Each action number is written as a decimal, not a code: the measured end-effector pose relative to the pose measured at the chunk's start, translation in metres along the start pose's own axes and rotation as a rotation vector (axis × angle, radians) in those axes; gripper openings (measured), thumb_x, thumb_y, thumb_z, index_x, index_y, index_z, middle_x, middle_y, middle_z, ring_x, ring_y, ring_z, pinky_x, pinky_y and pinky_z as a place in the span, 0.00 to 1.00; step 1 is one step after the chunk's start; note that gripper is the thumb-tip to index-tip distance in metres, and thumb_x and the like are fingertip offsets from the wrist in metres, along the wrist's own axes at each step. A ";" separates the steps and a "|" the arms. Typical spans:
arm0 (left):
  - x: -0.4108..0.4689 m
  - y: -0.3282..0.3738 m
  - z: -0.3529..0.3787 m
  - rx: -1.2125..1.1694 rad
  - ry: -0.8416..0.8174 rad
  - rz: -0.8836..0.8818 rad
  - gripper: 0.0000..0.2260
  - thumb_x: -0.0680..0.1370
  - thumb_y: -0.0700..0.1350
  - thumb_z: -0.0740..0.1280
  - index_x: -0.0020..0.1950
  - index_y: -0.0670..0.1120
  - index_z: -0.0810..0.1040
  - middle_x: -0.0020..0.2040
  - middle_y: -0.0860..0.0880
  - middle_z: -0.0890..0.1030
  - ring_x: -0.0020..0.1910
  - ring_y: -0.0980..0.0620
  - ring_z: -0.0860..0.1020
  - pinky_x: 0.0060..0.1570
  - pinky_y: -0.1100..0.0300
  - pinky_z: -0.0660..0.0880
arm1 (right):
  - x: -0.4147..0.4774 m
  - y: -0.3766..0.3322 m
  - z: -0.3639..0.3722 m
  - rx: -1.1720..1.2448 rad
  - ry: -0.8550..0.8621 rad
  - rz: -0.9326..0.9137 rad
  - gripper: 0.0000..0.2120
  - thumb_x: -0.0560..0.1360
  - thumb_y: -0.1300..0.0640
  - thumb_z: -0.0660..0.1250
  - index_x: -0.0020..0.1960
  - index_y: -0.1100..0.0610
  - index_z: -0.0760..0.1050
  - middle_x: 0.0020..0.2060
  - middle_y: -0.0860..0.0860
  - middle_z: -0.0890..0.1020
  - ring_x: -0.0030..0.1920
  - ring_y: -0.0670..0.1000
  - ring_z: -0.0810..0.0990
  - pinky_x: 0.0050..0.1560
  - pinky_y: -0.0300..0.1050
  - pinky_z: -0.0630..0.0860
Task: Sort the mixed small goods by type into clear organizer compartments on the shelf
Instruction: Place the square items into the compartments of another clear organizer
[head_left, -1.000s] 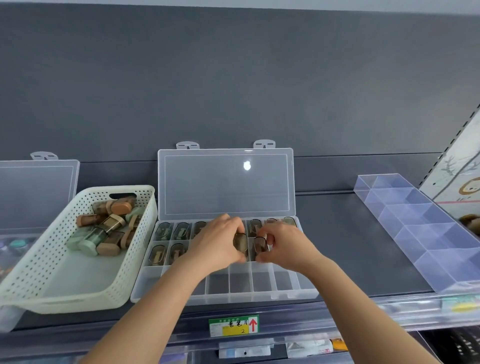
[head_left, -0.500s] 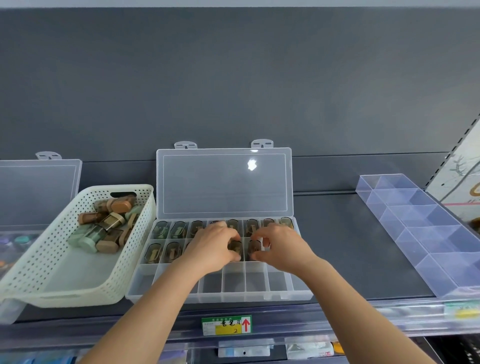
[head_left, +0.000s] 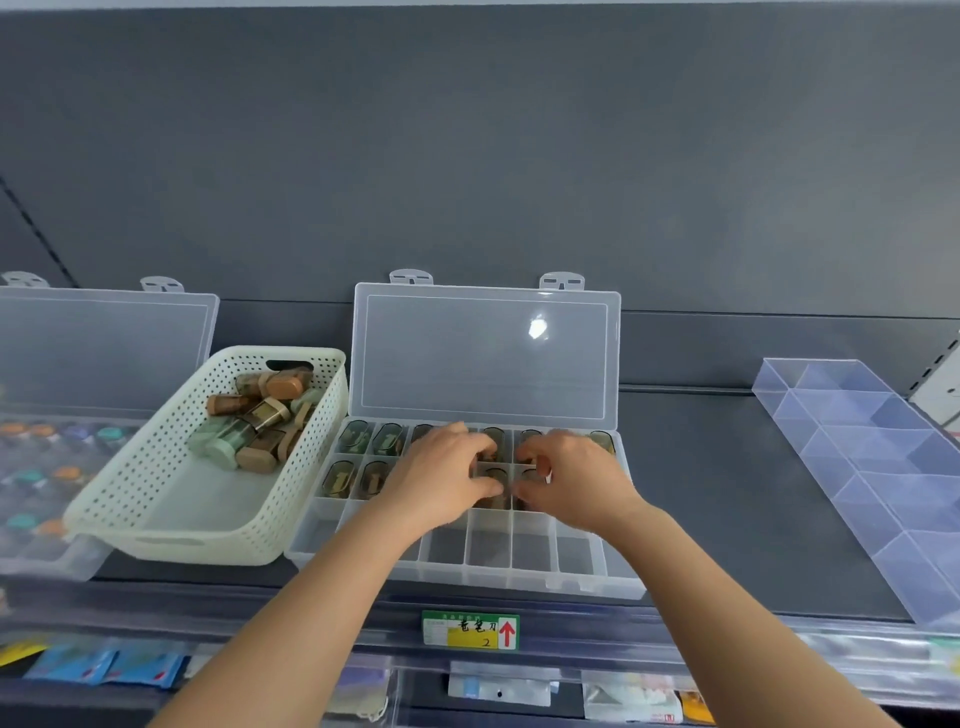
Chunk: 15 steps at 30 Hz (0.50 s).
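A clear organizer box (head_left: 530, 569) lies on the shelf with its lid (head_left: 488, 353) raised against the back wall. Small brown and green capped goods fill its back row and part of its middle row; the front row holds none. My left hand (head_left: 441, 480) pinches a small brown item (head_left: 493, 478) in a middle-row compartment. My right hand (head_left: 571, 480) pinches another small brown item (head_left: 527, 475) in the compartment beside it. A cream perforated basket (head_left: 171, 525) to the left holds several loose brown and green goods (head_left: 254, 421).
A second clear organizer (head_left: 67, 452) with coloured goods stands at the far left, lid up. A bluish clear divider tray (head_left: 878, 467) runs along the right. Bare dark shelf (head_left: 717, 483) lies between it and the box. A price label (head_left: 470, 630) marks the shelf's front edge.
Both hands have lowered the two small brown items from just above the box down into adjacent middle-row compartments. The view has shifted slightly.
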<state>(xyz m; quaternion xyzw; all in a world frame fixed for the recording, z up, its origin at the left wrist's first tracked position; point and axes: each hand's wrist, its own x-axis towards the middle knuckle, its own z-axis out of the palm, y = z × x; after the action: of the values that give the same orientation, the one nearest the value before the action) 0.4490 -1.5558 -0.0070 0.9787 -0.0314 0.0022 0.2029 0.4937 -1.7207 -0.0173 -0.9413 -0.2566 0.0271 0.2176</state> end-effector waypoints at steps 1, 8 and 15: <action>-0.003 -0.003 -0.005 -0.009 0.041 -0.002 0.19 0.76 0.53 0.69 0.66 0.51 0.75 0.51 0.54 0.73 0.52 0.54 0.73 0.47 0.61 0.68 | 0.002 -0.005 0.001 0.004 0.018 -0.007 0.14 0.72 0.48 0.68 0.55 0.51 0.78 0.46 0.49 0.78 0.45 0.52 0.78 0.45 0.45 0.77; -0.024 -0.063 -0.057 0.083 0.229 -0.107 0.14 0.77 0.51 0.67 0.62 0.51 0.77 0.51 0.54 0.74 0.51 0.55 0.74 0.44 0.60 0.71 | 0.031 -0.067 0.014 0.024 0.039 -0.190 0.15 0.74 0.49 0.67 0.59 0.52 0.78 0.51 0.50 0.79 0.49 0.52 0.79 0.50 0.47 0.78; -0.045 -0.161 -0.088 0.255 0.207 -0.315 0.14 0.77 0.44 0.66 0.62 0.50 0.77 0.58 0.50 0.75 0.58 0.49 0.73 0.56 0.52 0.73 | 0.079 -0.153 0.042 0.008 -0.022 -0.370 0.16 0.75 0.50 0.66 0.61 0.53 0.77 0.57 0.51 0.79 0.59 0.53 0.74 0.59 0.48 0.74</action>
<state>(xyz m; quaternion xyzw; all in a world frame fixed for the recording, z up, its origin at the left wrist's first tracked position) 0.4144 -1.3709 0.0092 0.9838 0.1433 0.0749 0.0773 0.4834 -1.5467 0.0139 -0.8768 -0.4278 -0.0022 0.2198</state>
